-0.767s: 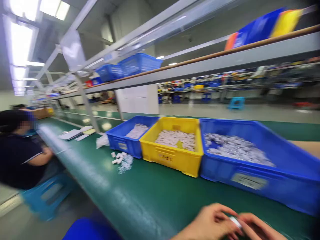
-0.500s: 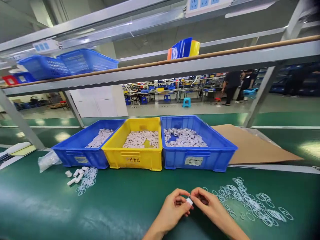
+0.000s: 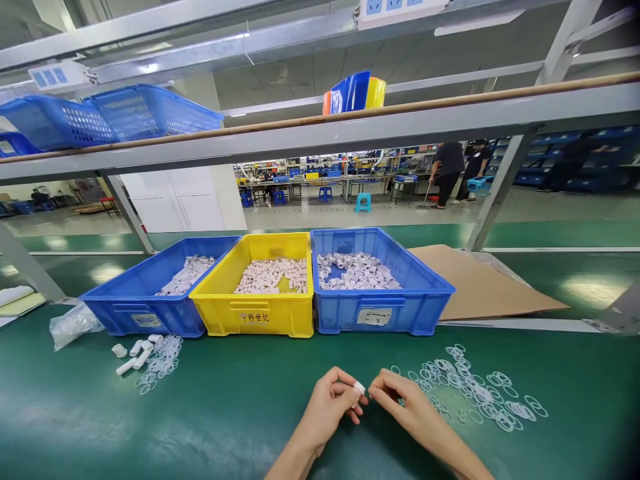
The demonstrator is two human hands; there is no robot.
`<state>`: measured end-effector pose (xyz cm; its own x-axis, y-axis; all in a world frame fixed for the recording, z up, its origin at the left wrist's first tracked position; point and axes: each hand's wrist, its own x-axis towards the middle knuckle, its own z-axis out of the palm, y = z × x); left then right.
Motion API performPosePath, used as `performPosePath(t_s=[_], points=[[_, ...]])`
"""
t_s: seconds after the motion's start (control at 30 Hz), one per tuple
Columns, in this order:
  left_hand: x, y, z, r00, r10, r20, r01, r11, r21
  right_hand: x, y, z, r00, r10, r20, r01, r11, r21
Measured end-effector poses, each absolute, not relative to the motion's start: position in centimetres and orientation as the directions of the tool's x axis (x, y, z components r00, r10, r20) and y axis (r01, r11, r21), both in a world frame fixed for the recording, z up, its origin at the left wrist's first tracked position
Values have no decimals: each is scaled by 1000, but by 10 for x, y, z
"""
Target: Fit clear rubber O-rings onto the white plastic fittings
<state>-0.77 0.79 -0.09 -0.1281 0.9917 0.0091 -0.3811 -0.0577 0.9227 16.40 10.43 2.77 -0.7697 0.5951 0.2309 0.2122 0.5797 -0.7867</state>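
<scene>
Two hands meet low over the green counter, pinching one small white plastic fitting between them. The left hand grips the fitting with thumb and forefinger, the other fingers curled under; the right hand closes its fingertips on the fitting's right end. Whether a ring already sits between those fingertips is too small to tell. Both forearms come in from the bottom edge, wrists raised a little, and the fitting is held just clear of the counter.

The step in hand looks like seating a ring on the fitting. To do it well, I judge the left hand should hold the piece steady while the right works evenly round the end, keeping the ring flat, not twisted.

Just to the right lies a loose scatter of clear sealing rings. Well apart on the left are a few more white fittings touching a smaller heap of rings, with a clear plastic bag beyond them. Farther back three bins of white parts stand side by side: a left blue bin, a yellow bin and a right blue bin, with a sheet of cardboard beside the last.
</scene>
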Motion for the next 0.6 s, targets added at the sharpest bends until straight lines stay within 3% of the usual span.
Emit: performPosePath(t_s=[0.2,0.27,0.37,0.43,0.5,0.6], points=[[-6,6,-1,-56,998,-4,-432,-21,902,160,101,27,-797,583,160,207,512,-834],[-9,5,3,-69,998,12,-358,-36,933,164,107,28,-789,590,172,234,547,-804],[-17,0,14,-205,970,127,66,-116,991,181,125,28,-690,681,245,362,618,-698],[-24,-5,18,-246,936,251,368,-149,918,197,141,27,-586,754,296,503,625,-597],[-30,-8,17,-208,929,308,533,-156,831,212,154,25,-511,797,323,604,600,-525],[-34,-10,6,-139,950,280,671,-117,732,223,165,20,-495,806,324,641,590,-490]])
